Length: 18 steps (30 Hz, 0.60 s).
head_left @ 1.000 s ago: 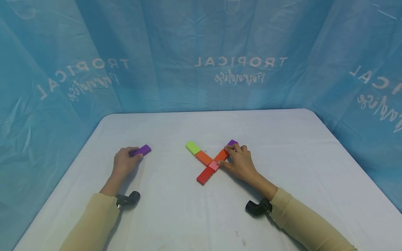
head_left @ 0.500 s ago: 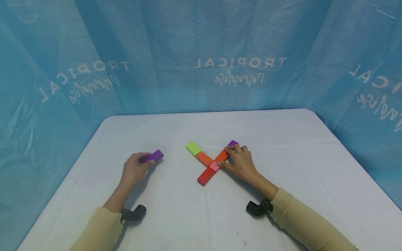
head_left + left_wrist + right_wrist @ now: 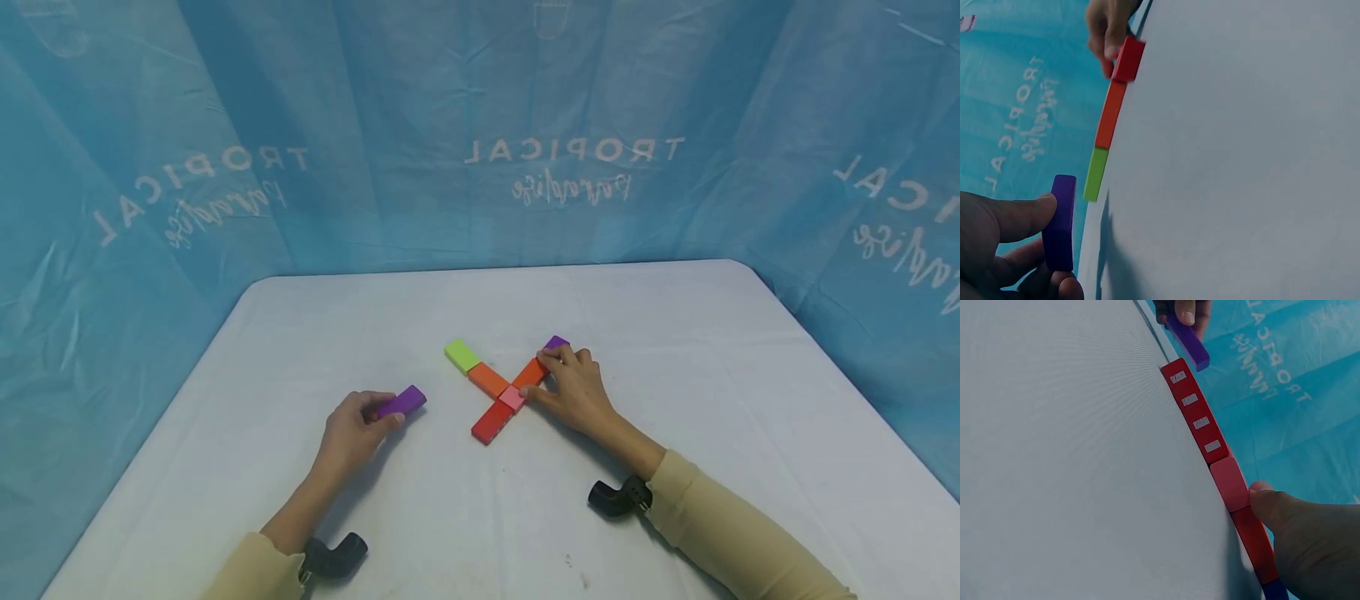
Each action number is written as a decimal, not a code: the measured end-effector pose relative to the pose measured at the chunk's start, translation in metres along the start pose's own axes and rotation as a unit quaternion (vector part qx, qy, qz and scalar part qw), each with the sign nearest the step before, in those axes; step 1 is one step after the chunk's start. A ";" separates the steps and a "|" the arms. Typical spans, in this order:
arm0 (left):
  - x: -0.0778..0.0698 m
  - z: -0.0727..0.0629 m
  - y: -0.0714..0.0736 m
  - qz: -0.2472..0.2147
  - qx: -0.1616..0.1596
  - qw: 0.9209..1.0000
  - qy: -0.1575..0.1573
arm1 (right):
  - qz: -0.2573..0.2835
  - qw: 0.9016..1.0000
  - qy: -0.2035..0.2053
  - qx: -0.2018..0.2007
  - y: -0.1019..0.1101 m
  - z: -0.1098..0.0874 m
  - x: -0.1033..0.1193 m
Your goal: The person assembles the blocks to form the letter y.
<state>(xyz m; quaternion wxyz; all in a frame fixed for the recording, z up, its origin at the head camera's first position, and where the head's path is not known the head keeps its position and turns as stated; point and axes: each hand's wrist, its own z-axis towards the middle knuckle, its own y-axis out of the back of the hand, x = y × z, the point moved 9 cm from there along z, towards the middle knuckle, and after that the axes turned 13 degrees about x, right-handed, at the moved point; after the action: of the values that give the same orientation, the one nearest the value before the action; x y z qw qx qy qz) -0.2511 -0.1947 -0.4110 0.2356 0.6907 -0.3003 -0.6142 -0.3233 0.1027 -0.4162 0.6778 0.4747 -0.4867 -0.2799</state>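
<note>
Between the thumb and fingers of my left hand (image 3: 354, 429) is a purple block (image 3: 402, 402), held above the white table to the left of the other blocks. Those blocks lie in a crossed pattern: a lime green block (image 3: 461, 356), an orange block (image 3: 488, 380), a pink block (image 3: 512, 398), a red block (image 3: 491, 422), a second orange block (image 3: 528, 372) and another purple block (image 3: 556, 342). My right hand (image 3: 573, 390) rests on the right-hand arm, thumb by the pink block and fingertips near the second orange and purple blocks. Its other fingers are hidden in the right wrist view.
A white cloth covers the table (image 3: 675, 350). Blue printed sheets (image 3: 420, 100) hang behind it and at both sides. Dark wrist cameras sit at the left cuff (image 3: 335, 557) and right cuff (image 3: 617, 498).
My left hand has moved right and nearer the body with its purple block, closer to the crossed blocks. The right hand and the laid blocks stay nearly in place.
</note>
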 end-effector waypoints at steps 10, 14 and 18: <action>-0.010 -0.015 -0.022 -0.003 0.019 1.000 -0.010 | -0.005 1.000 -0.002 0.004 0.000 0.000 -0.001; -0.013 -0.017 -0.029 -0.008 0.026 1.000 -0.014 | -0.007 1.000 -0.002 0.004 0.000 0.000 -0.001; -0.017 -0.021 -0.036 -0.006 0.031 0.999 -0.022 | -0.007 1.000 -0.004 0.006 -0.001 0.000 -0.001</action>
<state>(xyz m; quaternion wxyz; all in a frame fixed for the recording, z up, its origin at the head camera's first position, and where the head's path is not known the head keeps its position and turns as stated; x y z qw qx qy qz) -0.2274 -0.1585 -0.4209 0.2036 0.6858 -0.3205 -0.6209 -0.3237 0.1035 -0.4173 0.6708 0.4810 -0.4882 -0.2835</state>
